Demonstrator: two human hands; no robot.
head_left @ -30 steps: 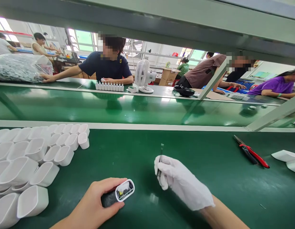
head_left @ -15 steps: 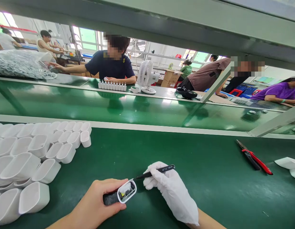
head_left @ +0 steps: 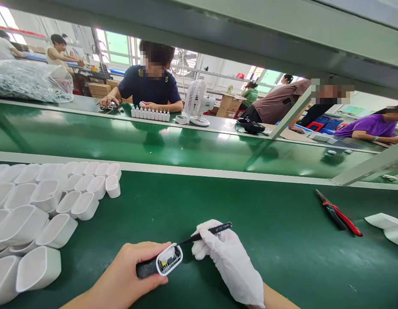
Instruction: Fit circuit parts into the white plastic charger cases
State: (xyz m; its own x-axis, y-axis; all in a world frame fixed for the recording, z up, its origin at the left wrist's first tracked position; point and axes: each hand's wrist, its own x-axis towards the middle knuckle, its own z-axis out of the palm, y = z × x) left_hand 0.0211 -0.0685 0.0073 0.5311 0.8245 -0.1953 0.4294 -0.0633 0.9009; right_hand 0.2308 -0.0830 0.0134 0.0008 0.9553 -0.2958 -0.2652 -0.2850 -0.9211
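Observation:
My bare left hand [head_left: 134,270] is closed around a small oval housing [head_left: 169,260] with a white rim, tilted so its opening faces me. Electronic parts, one of them yellow, show inside, and a dark block [head_left: 146,269] sits behind it in my grip. In a white glove, my right hand [head_left: 226,257] pinches black tweezers [head_left: 214,231]. Their tips reach the upper edge of the housing's opening; whether they grip anything there is too small to tell.
White oval cups [head_left: 57,231] stand in rows on the left of the green table [head_left: 147,206]. Red-and-black pliers [head_left: 338,213] and white pieces [head_left: 385,225] lie on the right. Beyond the ledge, a co-worker [head_left: 153,88] sits by white bottles [head_left: 150,113] and a fan [head_left: 199,103].
My right hand has brought the tweezer tips a little left, closer onto the housing's rim. Across the table, the co-worker's arm has drawn back from the plastic bag to the bench.

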